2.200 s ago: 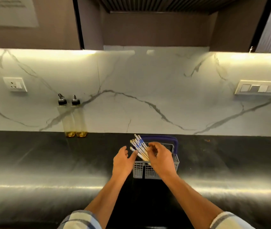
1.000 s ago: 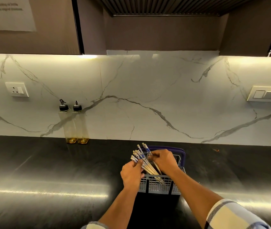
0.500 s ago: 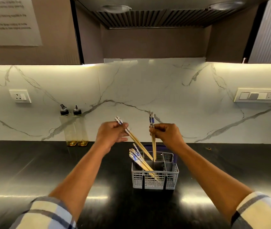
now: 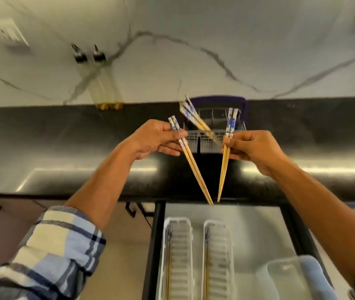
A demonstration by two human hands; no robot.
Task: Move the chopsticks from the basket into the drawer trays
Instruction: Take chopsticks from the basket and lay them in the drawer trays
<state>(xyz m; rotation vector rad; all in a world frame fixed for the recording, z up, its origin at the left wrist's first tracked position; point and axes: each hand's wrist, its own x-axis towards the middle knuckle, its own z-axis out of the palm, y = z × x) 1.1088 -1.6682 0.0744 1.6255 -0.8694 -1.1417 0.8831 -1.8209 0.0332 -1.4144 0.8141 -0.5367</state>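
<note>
My left hand grips a pair of wooden chopsticks with blue-and-white tops, tips slanting down to the right. My right hand grips a second pair of chopsticks, tips pointing down. Both pairs hang over the counter's front edge, above the open drawer. Behind them the grey basket with a purple handle stands on the black counter and holds several more chopsticks. Two white ribbed trays, a left tray and a right tray, lie side by side in the drawer, each with chopsticks along its left wall.
A clear plastic container sits at the drawer's right front. Two oil bottles stand against the marble backsplash at left. A wall socket is far left. The black counter runs the full width.
Both hands have drawn back from above the basket toward me, each carrying its pair. The head has tilted down, so the open drawer and trays have come into view.
</note>
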